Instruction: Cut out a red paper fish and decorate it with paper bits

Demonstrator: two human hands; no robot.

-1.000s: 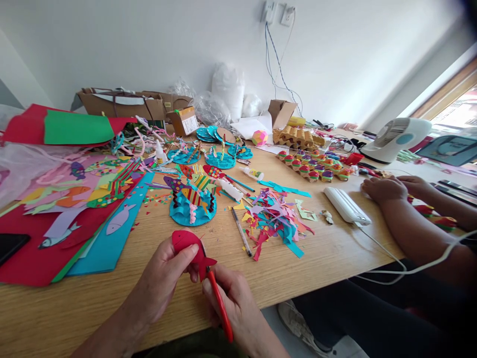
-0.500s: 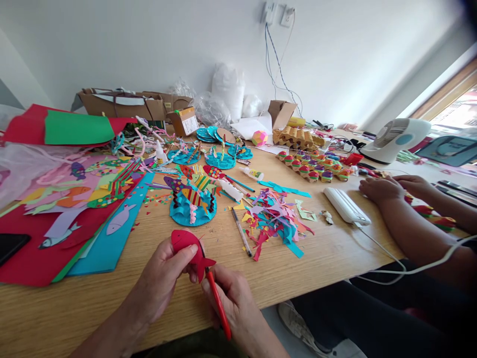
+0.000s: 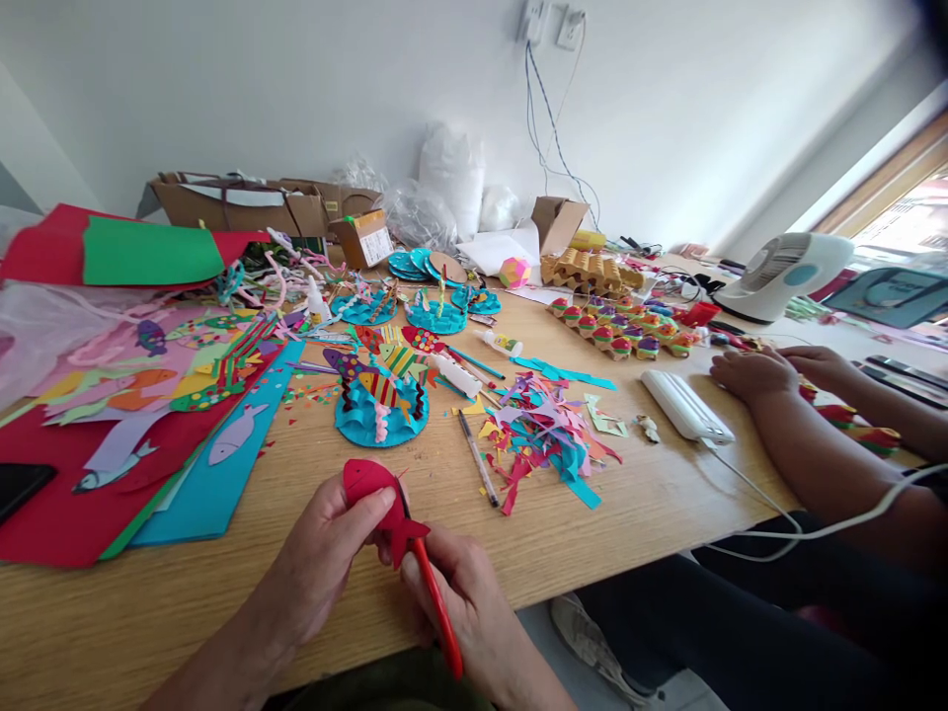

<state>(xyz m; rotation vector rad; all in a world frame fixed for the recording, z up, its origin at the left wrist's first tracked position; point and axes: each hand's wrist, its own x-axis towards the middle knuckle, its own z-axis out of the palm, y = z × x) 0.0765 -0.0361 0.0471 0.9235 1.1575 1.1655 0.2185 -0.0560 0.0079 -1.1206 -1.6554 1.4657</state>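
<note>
Red fish: here it is, the red paper fish (image 3: 391, 518), up above the near side of the desk (image 3: 607, 533), head pointing away to the left, forked tail by the scissors.
Left hand: closed on the fish, this left hand (image 3: 337, 518), thumb flat across the body, fingers tucked beneath.
Right hand: and the right hand (image 3: 455, 583) is curled around the red handle of the scissors (image 3: 440, 612); how wide the blades stand, I can't tell.
Cutting: looks like trimming work, dark blade along the body's right edge, just ahead of the tail.
Next snip: calls, I'd judge, for a steady pinch, thumb clear of the blade, paper turned to suit the curve.
Scraps: a bright heap of scraps (image 3: 548, 430) lies beyond, right of the pen (image 3: 479, 459).
</note>
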